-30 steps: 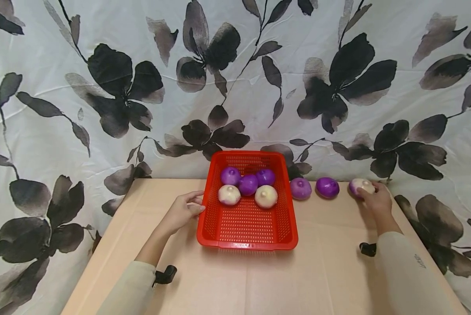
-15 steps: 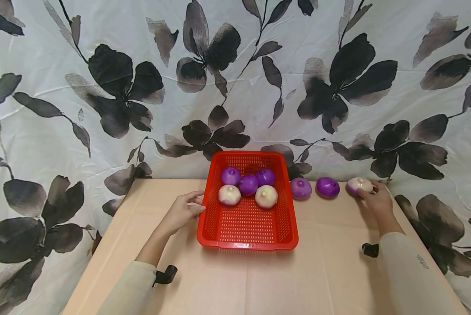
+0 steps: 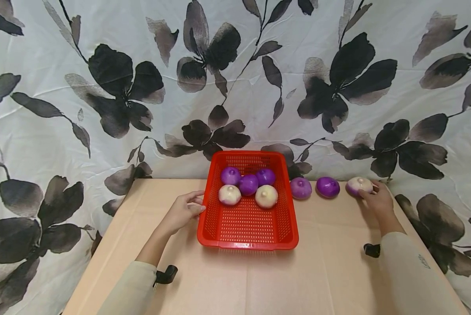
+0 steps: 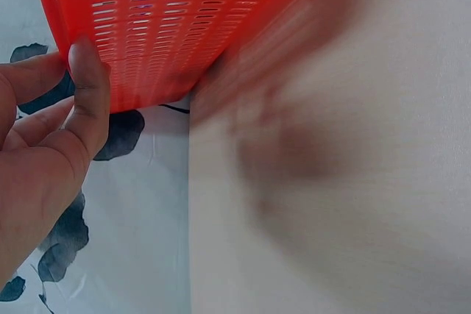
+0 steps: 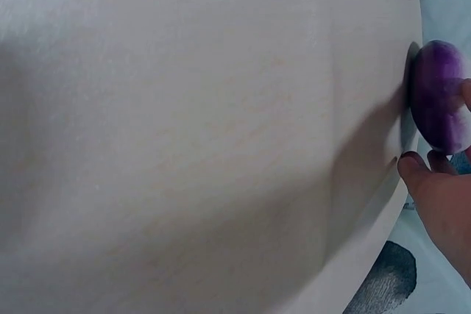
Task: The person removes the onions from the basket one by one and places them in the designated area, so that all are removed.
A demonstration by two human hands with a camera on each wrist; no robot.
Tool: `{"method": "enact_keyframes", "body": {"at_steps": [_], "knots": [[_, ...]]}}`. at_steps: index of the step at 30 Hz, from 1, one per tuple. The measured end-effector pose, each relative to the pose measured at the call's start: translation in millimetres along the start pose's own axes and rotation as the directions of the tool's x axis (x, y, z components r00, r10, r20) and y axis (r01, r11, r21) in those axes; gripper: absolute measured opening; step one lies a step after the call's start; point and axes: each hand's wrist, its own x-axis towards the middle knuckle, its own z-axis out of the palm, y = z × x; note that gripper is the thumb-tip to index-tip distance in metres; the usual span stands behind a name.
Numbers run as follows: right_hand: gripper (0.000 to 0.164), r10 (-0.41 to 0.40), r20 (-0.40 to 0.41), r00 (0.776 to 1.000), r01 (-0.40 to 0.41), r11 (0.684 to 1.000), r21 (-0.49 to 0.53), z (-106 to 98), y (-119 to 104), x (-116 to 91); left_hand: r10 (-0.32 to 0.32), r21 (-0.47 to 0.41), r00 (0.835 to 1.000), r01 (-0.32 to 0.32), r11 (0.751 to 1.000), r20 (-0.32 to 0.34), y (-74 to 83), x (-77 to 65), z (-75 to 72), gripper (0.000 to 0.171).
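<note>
In the head view my left hand point(image 3: 184, 212) is at the left side of a red plastic basket point(image 3: 247, 244). In the left wrist view its thumb lies on the perforated outer wall, with the other fingers around the rim. My right hand point(image 3: 378, 201) grips a white-and-purple onion point(image 3: 355, 184) from its right side, at the table's back right. The right wrist view shows one digit lying on this onion and a fingertip low beside it. Inside the basket sit purple onions point(image 3: 248, 185) and two pale onions point(image 3: 266, 197), toward its back half.
Between basket and right hand, a light purple onion point(image 3: 300, 188) stands close to the basket wall and a dark purple onion point(image 3: 328, 187) lies farther right. The wooden table point(image 3: 259, 284) ends at a floral curtain point(image 3: 267, 87). Each wrist carries a small black camera point(image 3: 166, 274).
My right hand has turned and shifted the white-and-purple onion slightly left, showing more of its pale top. The left hand and basket stay put.
</note>
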Motion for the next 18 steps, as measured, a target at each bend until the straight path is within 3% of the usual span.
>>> {"method": "enact_keyframes", "body": {"at_steps": [12, 18], "knots": [[0.082, 0.017, 0.003, 1.0, -0.017, 1.0, -0.001, -4, 1, -3, 0.006, 0.005, 1.0, -0.006, 1.0, 0.003, 0.3, -1.5, 1.3, 0.055], [0.082, -0.069, -0.027, 0.997, 0.069, 0.998, -0.001, -7, -8, -16, 0.008, 0.003, 1.0, -0.008, 1.0, 0.001, 0.0, -0.5, 1.2, 0.055]]}}
